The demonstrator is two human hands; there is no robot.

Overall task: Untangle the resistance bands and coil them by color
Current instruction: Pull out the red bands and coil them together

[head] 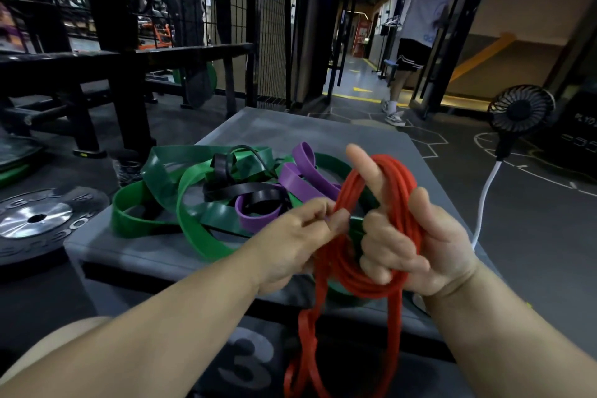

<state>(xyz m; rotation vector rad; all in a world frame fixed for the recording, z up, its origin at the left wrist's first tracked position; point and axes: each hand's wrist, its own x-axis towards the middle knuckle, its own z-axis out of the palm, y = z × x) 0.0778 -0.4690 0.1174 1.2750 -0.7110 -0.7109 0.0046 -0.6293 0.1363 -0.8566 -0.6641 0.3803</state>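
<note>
Right hand [416,245] clamped on the red band [400,184], coils wound round my curled fingers, forefinger poking straight up. Left hand [300,236] pinches a red strand just left of that coil, and loose red loops dangle past the near edge of the counter [274,129]. Farther back on the counter, green bands [161,168], purple bands [303,184] and a black band [245,191] lie in one knot. Weight plate [35,220] on the far left.

Dangling loops of thin red rubber band [310,349], cropped by lower edge. Wide green rubber band [206,236], partly hidden behind red coil. Black steel-hubbed weight plate [35,220], cut by left edge. Lettering on black box [580,139], truncated at right edge, unreadable.
</note>
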